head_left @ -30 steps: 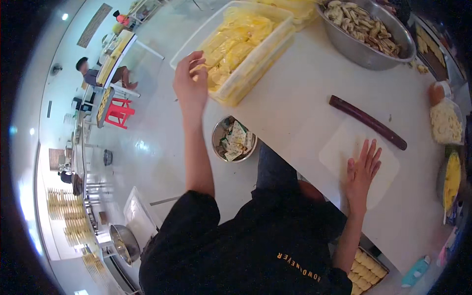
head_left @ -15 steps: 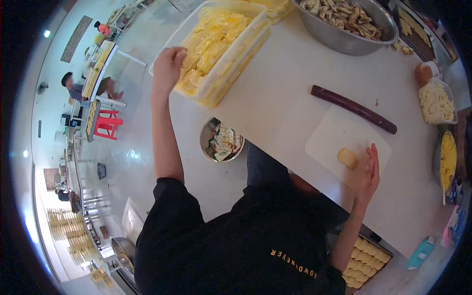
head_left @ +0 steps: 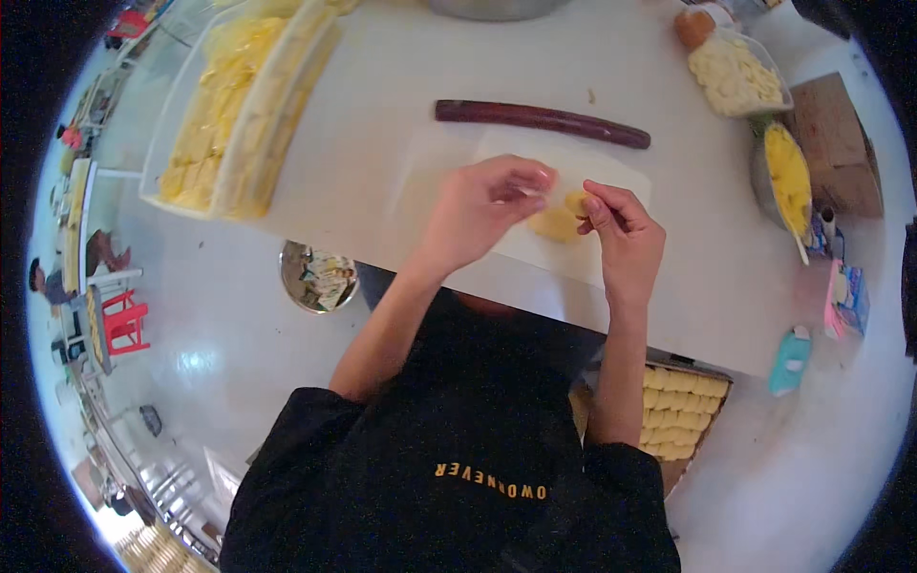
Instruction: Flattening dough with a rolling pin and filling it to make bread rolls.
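Over the white cutting board [head_left: 626,181], my right hand [head_left: 630,239] pinches a small yellow lump [head_left: 577,202], which looks like dough or filling, between thumb and fingertips. Just to its left is my left hand [head_left: 478,215], its fingers curled toward the thumb. Anything between those fingertips is too blurred to make out. Beneath both hands a pale yellow, rounded dough piece [head_left: 554,227] rests on the board, partly covered by the right fingers. A dark reddish-brown rolling pin [head_left: 543,119] lies beyond the board.
At left on the table stands a clear tub [head_left: 239,162] of yellow, plastic-wrapped pieces. A metal bowl [head_left: 501,8] sits at the far edge. To the right are a container of pale slices [head_left: 735,76] and a bowl of yellow filling [head_left: 788,177]. Below the table, a tray holds dough rolls [head_left: 678,411].
My left hand has come from the tub to the board, beside my right hand. The right hand has closed on a small yellow lump. The view has turned and shifted right.
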The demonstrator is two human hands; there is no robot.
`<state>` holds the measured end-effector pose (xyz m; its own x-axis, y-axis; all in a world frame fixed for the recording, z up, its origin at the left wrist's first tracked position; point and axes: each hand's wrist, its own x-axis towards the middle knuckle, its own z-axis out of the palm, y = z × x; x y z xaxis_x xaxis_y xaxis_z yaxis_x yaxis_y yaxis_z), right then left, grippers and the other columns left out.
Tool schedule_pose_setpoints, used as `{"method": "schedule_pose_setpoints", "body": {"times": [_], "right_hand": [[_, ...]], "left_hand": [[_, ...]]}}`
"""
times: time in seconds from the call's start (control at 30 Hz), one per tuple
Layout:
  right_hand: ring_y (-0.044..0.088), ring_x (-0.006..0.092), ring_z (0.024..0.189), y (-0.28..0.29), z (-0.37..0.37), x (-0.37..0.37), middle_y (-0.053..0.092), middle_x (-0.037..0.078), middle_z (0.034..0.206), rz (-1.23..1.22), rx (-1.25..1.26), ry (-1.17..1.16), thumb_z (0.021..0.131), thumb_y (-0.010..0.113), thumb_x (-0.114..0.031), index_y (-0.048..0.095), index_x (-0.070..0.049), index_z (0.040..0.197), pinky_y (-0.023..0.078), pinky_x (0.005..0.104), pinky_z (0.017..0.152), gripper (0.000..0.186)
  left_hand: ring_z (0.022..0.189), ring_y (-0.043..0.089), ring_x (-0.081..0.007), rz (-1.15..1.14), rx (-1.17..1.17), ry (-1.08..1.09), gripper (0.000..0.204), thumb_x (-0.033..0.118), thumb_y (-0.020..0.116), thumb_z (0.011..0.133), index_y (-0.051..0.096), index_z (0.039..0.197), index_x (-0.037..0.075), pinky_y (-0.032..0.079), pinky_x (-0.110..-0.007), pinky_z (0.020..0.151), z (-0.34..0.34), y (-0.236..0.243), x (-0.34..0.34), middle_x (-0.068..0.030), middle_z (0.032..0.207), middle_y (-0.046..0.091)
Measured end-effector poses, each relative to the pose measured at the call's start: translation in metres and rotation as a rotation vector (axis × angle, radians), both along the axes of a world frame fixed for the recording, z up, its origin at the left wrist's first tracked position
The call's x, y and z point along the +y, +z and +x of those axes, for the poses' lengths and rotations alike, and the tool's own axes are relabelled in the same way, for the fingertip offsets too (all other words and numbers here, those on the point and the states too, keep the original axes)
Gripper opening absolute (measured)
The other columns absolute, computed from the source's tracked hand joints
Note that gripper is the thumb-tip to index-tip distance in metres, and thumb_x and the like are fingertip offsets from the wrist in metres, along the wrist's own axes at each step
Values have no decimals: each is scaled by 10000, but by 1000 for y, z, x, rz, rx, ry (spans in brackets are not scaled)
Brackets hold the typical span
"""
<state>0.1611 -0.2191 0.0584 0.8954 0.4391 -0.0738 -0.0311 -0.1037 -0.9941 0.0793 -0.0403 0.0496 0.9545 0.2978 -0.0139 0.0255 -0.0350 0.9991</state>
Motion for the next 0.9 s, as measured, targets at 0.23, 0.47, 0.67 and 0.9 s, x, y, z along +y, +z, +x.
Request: {"method": "schedule_pose_setpoints", "body": {"times": [0.23,0.47,0.67,0.9], "right_hand": [[624,183,957,-39,-20,8,686,83,1060,-395,-603,-50,876,699,-69,724,-34,1032,511,306,792,162],[545,295,1227,13,23,7,608,124,1302,-547,-584,260,903,665,-143,683,-48,1145,428,334,1030,260],[129,388,1490,-1,9,70,196,203,1600,-904,-928,-33,1001,439,-463,362,-104,1502,123,624,1151,621],[56,395,1500,-42,53,-19,129,135,1632,-966,-916,-255,1025,375,-458,271,-135,1542,3,676,1127,619]], "left_hand": [[1253,530,-227,-259,-128,197,558,60,681,888,487,1410,76,477,-340,977,-14,-38,-60,-111,1422,514],[1205,549,-300,977,-285,134,641,167,723,825,472,1415,177,412,-465,1047,33,-34,28,-94,1308,591],[968,627,-314,1229,-160,-48,398,278,738,793,652,1143,109,508,-438,847,85,-18,69,-96,1026,666],[994,623,-312,1068,116,-336,392,441,652,868,703,964,64,504,-440,850,40,-8,38,-101,1015,671]]}}
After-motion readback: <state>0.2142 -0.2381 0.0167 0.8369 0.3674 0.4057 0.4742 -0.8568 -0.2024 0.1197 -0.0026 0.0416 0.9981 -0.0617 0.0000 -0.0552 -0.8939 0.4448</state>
